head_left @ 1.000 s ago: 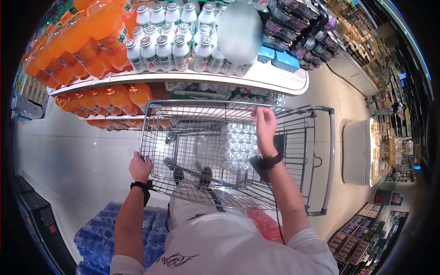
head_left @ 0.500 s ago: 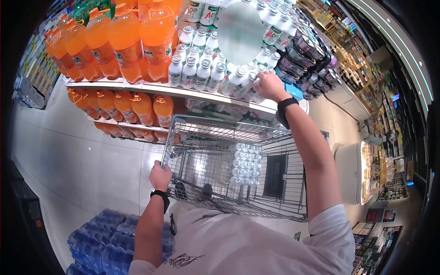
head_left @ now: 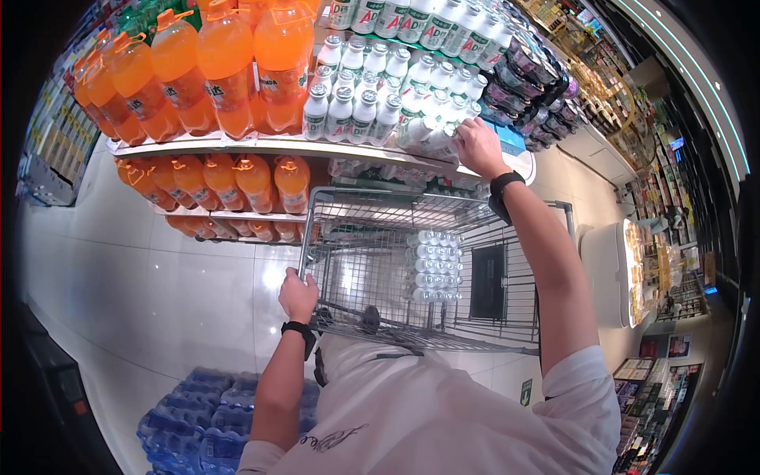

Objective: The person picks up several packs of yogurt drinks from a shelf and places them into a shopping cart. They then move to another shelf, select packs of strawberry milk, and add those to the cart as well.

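My right hand (head_left: pixel 480 149) is closed on the right end of a plastic-wrapped pack of white milk-drink bottles (head_left: pixel 427 133) at the front of the shelf. The bottles in that pack lean over, apart from the upright rows to their left. My left hand (head_left: pixel 298 296) is closed round the left end rail of a wire shopping cart (head_left: pixel 364 336); part of its grip is hidden. Inside the cart, toward its right half, another pack of white bottles (head_left: pixel 436 267) lies with several rows showing.
Large orange soda bottles (head_left: pixel 229 71) crowd the shelf (head_left: pixel 237 146) on the left, with more on the lower levels. Dark packs of cans or cups (head_left: pixel 518 95) are stacked on the right. Blue-wrapped water bottles (head_left: pixel 206 419) stand on the floor at bottom left.
The view has shifted slightly, so the cart appears farther right and higher. The pack under my right hand has tilted toward the shelf's front edge. My left hand stays on the cart.
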`<state>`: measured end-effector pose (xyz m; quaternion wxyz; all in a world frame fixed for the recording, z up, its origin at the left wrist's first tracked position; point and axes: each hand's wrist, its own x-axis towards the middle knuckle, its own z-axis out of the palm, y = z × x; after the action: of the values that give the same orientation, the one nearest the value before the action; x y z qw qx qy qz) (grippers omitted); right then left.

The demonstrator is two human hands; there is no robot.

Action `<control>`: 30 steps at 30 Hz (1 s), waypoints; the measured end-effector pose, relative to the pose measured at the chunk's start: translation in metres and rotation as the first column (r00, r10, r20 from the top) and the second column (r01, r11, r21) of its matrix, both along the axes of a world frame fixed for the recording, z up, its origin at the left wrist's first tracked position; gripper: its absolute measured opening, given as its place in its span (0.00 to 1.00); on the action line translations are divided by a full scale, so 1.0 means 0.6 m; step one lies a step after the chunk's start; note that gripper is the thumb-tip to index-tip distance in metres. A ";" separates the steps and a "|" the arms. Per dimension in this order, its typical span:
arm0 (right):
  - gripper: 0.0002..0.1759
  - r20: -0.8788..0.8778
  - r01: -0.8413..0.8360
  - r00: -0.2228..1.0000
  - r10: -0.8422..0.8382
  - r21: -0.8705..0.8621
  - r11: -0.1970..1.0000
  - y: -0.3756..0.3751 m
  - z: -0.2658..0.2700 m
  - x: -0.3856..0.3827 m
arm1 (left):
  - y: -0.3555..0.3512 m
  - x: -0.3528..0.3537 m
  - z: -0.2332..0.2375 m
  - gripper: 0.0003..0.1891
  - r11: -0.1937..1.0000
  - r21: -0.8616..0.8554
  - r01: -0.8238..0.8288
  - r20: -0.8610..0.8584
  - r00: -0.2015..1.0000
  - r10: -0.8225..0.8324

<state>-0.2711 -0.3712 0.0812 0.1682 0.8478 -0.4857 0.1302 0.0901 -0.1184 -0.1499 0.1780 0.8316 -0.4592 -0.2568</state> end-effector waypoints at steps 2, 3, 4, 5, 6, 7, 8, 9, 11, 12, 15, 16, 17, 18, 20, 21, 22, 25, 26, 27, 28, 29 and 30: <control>0.06 0.013 0.017 1.000 -0.017 -0.039 0.999 0.009 -0.002 0.006 | 0.000 0.002 -0.002 0.18 1.000 -0.006 -0.003 -0.010 1.000 0.003; 0.06 0.003 0.018 1.000 -0.017 -0.037 0.999 0.012 -0.001 0.008 | 0.000 0.003 -0.004 0.18 1.000 -0.007 -0.003 -0.018 1.000 0.003; 0.06 -0.007 0.016 1.000 -0.016 -0.034 0.999 0.013 0.000 0.006 | 0.000 0.004 -0.006 0.18 1.000 -0.009 -0.006 -0.025 1.000 0.005; 0.06 -0.018 0.012 1.000 -0.012 -0.031 0.999 0.011 0.001 0.004 | 0.001 0.005 -0.009 0.18 1.000 -0.009 -0.010 -0.034 0.999 0.010; 0.07 -0.047 0.041 0.998 -0.040 0.023 0.999 0.010 0.006 0.002 | 0.001 0.005 -0.008 0.18 1.000 -0.016 -0.003 -0.033 0.999 0.003; 0.07 -0.052 0.028 0.998 -0.026 0.038 0.999 0.010 0.009 0.000 | 0.002 0.007 -0.009 0.18 1.000 -0.023 -0.003 -0.026 1.000 0.003; 0.07 -0.058 0.018 0.998 -0.015 0.057 0.998 0.013 0.014 -0.007 | 0.004 0.006 -0.011 0.18 1.000 -0.025 0.001 -0.021 1.000 -0.001; 0.07 -0.065 0.011 0.998 -0.006 0.077 0.997 0.019 0.022 -0.012 | 0.004 0.004 -0.011 0.18 1.000 -0.026 0.007 -0.017 1.000 -0.007; 0.07 -0.053 0.002 0.999 0.005 0.132 0.991 0.049 0.047 -0.012 | 0.002 0.003 -0.004 0.17 1.000 -0.016 0.008 -0.006 1.000 -0.008; 0.07 -0.046 -0.011 0.999 0.017 0.141 0.990 0.065 0.054 -0.019 | 0.000 0.002 0.000 0.17 1.000 -0.001 0.011 -0.005 1.000 -0.011; 0.06 -0.029 -0.013 0.999 0.019 0.200 0.980 0.136 0.089 -0.026 | 0.000 0.001 0.002 0.18 1.000 -0.008 0.020 -0.009 1.000 -0.021; 0.05 0.019 -0.077 0.997 0.074 0.174 0.982 0.157 0.085 -0.038 | -0.002 0.001 0.002 0.18 1.000 -0.007 0.024 -0.006 1.000 -0.024; 0.05 0.023 -0.071 0.997 0.067 0.209 0.975 0.183 0.084 -0.043 | -0.002 0.000 -0.002 0.18 1.000 -0.008 0.027 -0.002 1.000 -0.027; 0.05 0.029 -0.065 0.998 0.060 0.242 0.968 0.210 0.085 -0.046 | -0.004 0.000 -0.010 0.19 0.999 -0.008 0.035 0.013 0.999 -0.035; 0.06 0.027 -0.062 0.998 0.057 0.296 0.953 0.261 0.071 -0.054 | -0.006 0.000 -0.005 0.20 0.999 0.015 0.041 0.005 0.999 -0.041; 0.07 0.019 -0.064 0.998 0.061 0.321 0.945 0.284 0.053 -0.057 | -0.007 0.000 -0.003 0.21 0.999 0.026 0.044 0.002 0.999 -0.044; 0.08 0.011 -0.040 0.999 0.039 0.366 0.930 0.308 0.033 -0.060 | -0.007 0.000 -0.006 0.21 0.999 0.021 0.046 0.005 0.999 -0.046; 0.08 0.065 -0.034 0.998 0.004 0.469 0.882 0.364 -0.064 -0.079 | -0.006 0.004 -0.023 0.21 0.998 0.010 0.067 0.023 0.997 -0.067; 0.07 0.082 -0.055 0.997 0.016 0.502 0.863 0.381 -0.100 -0.086 | -0.006 0.005 -0.025 0.23 0.997 0.018 0.069 0.013 0.998 -0.069; 0.06 0.058 -0.055 0.998 0.028 0.533 0.845 0.398 -0.141 -0.097 | -0.004 0.006 -0.029 0.24 0.998 0.000 0.070 0.006 0.997 -0.070; 0.06 -0.035 -0.007 0.999 0.032 0.554 0.833 0.412 -0.179 -0.104 | -0.002 0.007 -0.035 0.25 0.997 -0.020 0.069 0.001 0.998 -0.069; 0.06 -0.108 0.019 0.993 0.054 0.578 0.816 0.426 -0.215 -0.111 | -0.001 0.009 -0.037 0.26 0.997 -0.041 0.067 -0.002 0.998 -0.067; 0.06 -0.110 0.009 0.991 0.071 0.596 0.803 0.436 -0.248 -0.116 | -0.001 0.012 -0.035 0.29 0.996 -0.089 0.015 -0.145 0.989 -0.028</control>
<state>-0.3408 -0.1095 -0.0674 -0.0778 0.8720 -0.4765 -0.0802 0.0970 -0.1190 -0.1708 0.2448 0.7968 -0.4648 -0.2985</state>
